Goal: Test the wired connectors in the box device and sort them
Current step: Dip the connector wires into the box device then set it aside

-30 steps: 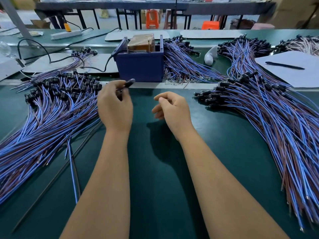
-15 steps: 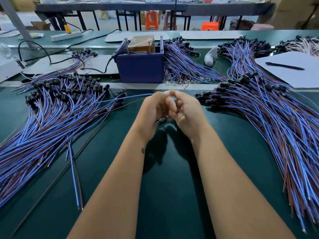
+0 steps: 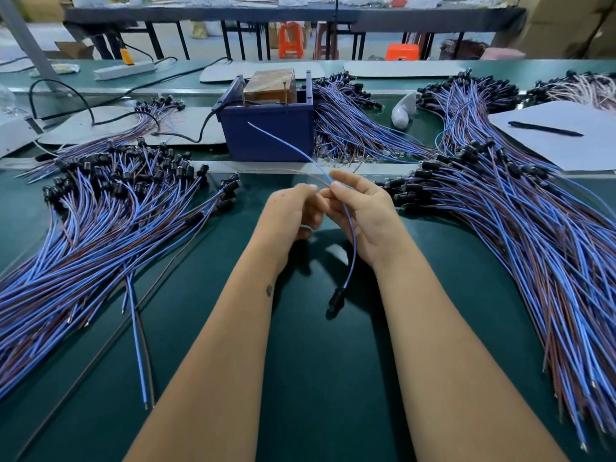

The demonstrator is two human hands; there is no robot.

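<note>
— Head view: what do we hold over the green table [image 3: 316,378]?

— One wired connector [image 3: 335,300]. Our right hand [image 3: 365,213] pinches its blue and brown wires between thumb and forefinger; the black plug hangs below, between our forearms.

— And our left hand [image 3: 291,211]?

— Curled, its fingertips at the same wires, just beside the right thumb. The blue wire's free end points up toward the blue box device [image 3: 270,131].

— The rest?

— A left pile of connectors [image 3: 100,228] lies well apart from a right pile [image 3: 516,228]; a pen [image 3: 545,129] rests on paper [image 3: 573,141].
</note>
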